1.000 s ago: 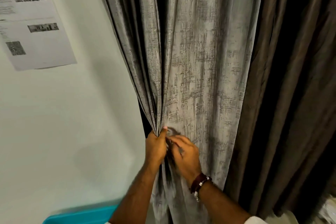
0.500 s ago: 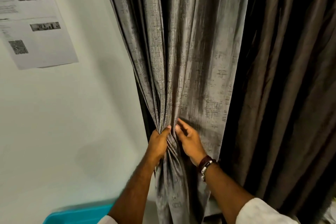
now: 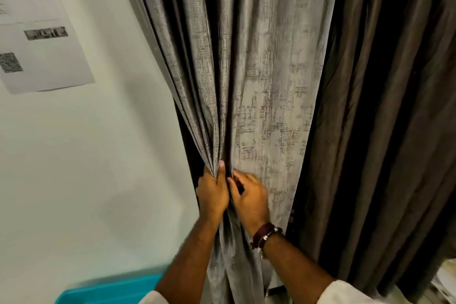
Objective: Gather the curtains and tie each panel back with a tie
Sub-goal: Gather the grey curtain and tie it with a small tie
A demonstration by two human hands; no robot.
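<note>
Right hand [image 3: 250, 198] now curled on curtain [image 3: 259, 106].

Wall [image 3: 86, 168]: plain white, left half of view. Paper sheet [image 3: 37, 32]: stuck to wall, upper left; b/w printed pics at top and mid-sheet, QR-type code at lower left, text too blurred to read; bottom edge lifts slightly off wall. Teal bin [image 3: 108, 290]: plastic, bottom edge of view, only rim showing. Pale clutter [image 3: 444, 279]: bottom right corner, unclear.
</note>
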